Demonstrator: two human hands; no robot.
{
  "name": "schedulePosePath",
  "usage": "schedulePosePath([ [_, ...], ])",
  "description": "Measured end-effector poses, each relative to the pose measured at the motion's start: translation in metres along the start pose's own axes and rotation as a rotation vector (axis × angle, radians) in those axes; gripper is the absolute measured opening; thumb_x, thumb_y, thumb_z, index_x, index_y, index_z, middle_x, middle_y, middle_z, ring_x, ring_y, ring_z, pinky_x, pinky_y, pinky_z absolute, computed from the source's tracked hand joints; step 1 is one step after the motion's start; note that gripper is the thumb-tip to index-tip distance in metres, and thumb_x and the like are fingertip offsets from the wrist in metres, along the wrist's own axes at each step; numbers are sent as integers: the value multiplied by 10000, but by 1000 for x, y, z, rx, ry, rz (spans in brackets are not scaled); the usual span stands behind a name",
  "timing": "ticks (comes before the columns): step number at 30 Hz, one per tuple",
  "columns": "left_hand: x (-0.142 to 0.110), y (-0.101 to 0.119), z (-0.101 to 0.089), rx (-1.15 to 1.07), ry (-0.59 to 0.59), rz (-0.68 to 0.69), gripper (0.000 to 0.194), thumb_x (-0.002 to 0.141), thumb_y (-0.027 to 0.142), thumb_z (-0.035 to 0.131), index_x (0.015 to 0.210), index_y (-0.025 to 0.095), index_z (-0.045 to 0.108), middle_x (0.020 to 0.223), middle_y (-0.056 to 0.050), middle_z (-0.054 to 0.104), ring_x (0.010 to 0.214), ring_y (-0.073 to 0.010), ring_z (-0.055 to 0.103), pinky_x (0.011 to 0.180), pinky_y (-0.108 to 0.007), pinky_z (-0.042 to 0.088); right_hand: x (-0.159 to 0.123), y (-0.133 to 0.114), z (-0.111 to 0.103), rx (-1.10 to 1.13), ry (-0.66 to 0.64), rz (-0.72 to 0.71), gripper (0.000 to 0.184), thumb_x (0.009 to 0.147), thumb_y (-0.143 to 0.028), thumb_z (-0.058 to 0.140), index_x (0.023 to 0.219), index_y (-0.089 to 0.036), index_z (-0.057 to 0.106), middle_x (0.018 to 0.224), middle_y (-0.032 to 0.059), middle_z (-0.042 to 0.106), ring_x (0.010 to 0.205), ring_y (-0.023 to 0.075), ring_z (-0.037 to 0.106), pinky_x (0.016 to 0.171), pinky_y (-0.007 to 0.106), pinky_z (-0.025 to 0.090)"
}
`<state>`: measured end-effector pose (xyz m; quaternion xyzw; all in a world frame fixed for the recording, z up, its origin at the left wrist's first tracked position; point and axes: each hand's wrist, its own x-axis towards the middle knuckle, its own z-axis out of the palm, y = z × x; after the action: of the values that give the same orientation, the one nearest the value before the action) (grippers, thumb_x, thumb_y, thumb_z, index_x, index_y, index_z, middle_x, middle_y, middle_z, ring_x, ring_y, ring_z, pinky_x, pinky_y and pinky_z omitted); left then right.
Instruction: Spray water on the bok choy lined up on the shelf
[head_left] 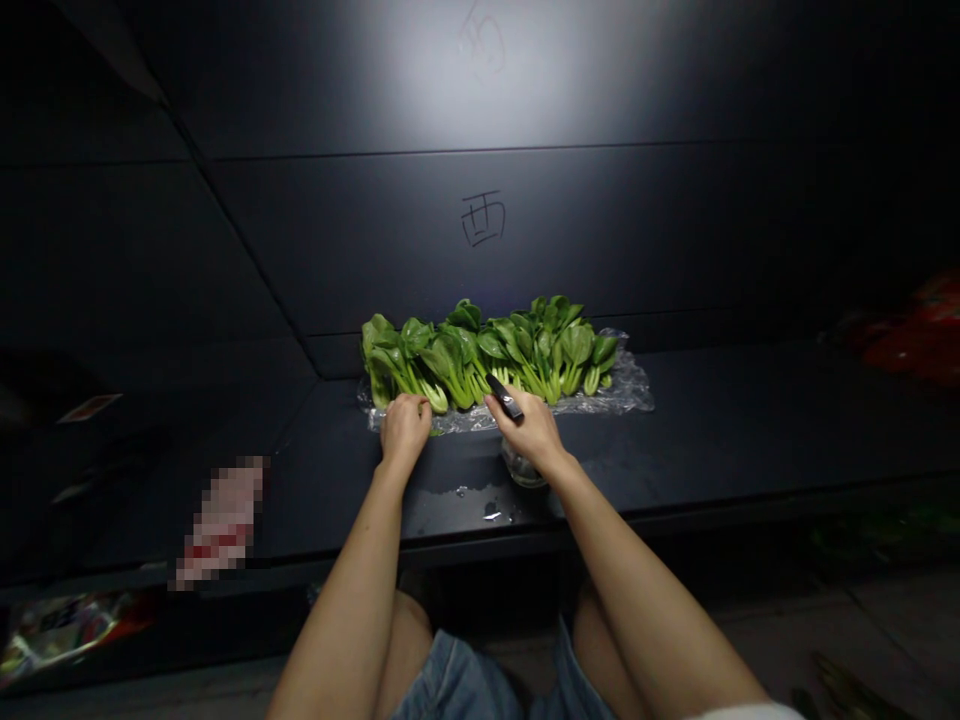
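Note:
A row of green bok choy point(450, 360) lies on clear plastic film point(634, 385) against the back wall of a dark shelf. My right hand point(531, 430) is wrapped round a spray bottle point(525, 470) with a black trigger head and a clear body, its nozzle toward the greens. At the front left edge of the film, my left hand point(405, 430) is closed beside the bok choy stems. Its fingertips are turned away, so what they pinch, if anything, is hidden.
Water drops point(491, 515) lie on the dark shelf point(450, 475) near its front edge. A blurred-out pinkish card point(225, 520) is at the left. Something red point(915, 330) lies far right, and a packaged item point(60, 635) sits below the shelf at left.

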<state>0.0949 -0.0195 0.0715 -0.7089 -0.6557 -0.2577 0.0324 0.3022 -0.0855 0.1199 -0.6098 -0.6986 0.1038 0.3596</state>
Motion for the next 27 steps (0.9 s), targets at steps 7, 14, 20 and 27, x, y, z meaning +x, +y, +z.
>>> schedulePosePath([
  [7,2,8,4,-31,-14,11,362,902,241,434,1054,123,741,1072,-142,717,1033,-263,647,968,-365,491,-1,8,-7,-15,58,10,303,957,-408,495,821,-196,665,752,43,699,700,188,631,603,246,349],
  [14,4,19,8,-49,-28,39,366,913,245,430,1057,117,742,1070,-141,718,1042,-264,644,980,-364,481,-3,14,-14,-41,83,35,302,951,-409,499,811,-194,659,765,43,703,699,177,626,599,234,338],
  [20,4,25,9,-38,-30,60,362,912,231,435,1064,106,738,1063,-141,718,1041,-262,646,972,-352,480,-5,20,-21,-59,93,68,307,956,-403,495,816,-191,669,778,42,710,729,175,639,606,232,334],
  [27,3,28,10,-36,-37,90,368,913,230,429,1074,102,734,1070,-143,719,1049,-270,642,991,-370,471,-5,24,-23,-75,64,120,304,958,-407,495,857,-198,691,824,48,731,775,187,664,610,234,339],
])
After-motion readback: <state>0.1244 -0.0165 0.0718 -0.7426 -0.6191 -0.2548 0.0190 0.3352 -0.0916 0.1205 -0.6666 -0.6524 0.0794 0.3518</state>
